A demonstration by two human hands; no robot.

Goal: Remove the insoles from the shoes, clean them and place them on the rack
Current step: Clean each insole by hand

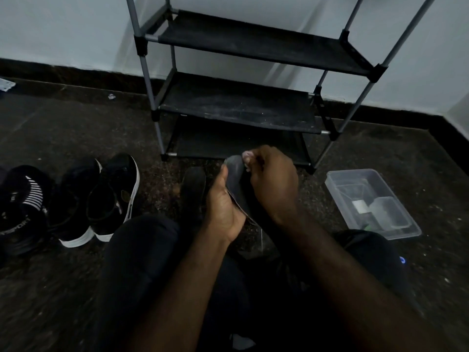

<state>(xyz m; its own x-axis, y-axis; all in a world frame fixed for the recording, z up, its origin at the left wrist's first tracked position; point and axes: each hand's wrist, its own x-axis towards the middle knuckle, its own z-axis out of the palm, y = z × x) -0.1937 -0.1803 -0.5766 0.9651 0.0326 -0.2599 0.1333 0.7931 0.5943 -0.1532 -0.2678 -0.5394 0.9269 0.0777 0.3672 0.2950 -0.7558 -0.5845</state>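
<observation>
Dark grey insole [234,172] held at frame centre, a pale cloth [246,155] at its toe.
The left hand [223,207] grips the thin, curved insole, thumb along its edge and fingers curled beneath; the right hand [271,179] pinches the wadded cloth against the rounded tip. A second insole [193,189] lies just beside, toward 9 o'clock, black shoes [101,199] farther that way, the rack [238,110] at 12.

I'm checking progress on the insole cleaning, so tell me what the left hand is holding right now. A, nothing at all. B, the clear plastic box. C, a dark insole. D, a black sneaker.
C: the left hand grips a dark insole along its edge, while the right hand pinches a small pale cloth against the insole's tip.
</observation>
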